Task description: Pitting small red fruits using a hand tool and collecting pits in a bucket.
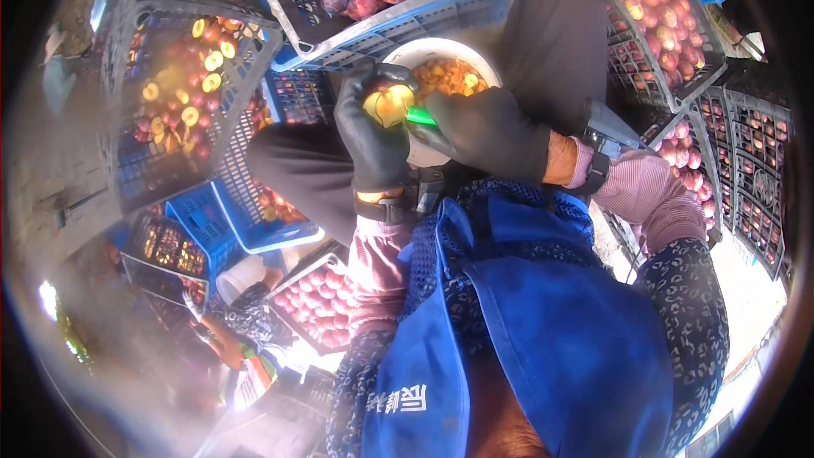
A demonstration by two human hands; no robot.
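My left hand (370,131), in a dark glove, is closed around a plum (389,105) whose yellow flesh is cut open toward me. In my right hand (492,133), gloved too, is a small green-handled knife (420,115). Its green end touches or nearly touches the plum; the blade cannot be made out. Just beyond and beneath both hands stands a white bucket (413,53), partly filled with orange-brown plum pits or scraps (449,76). My right hand covers part of its near rim.
A crate of whole plums (390,10) stands ahead. To the left, a dark crate (127,119) holds cut and whole plums, beside a blue crate (254,237). More plum crates (678,106) crowd the right. Another person's arm (222,341) shows at lower left.
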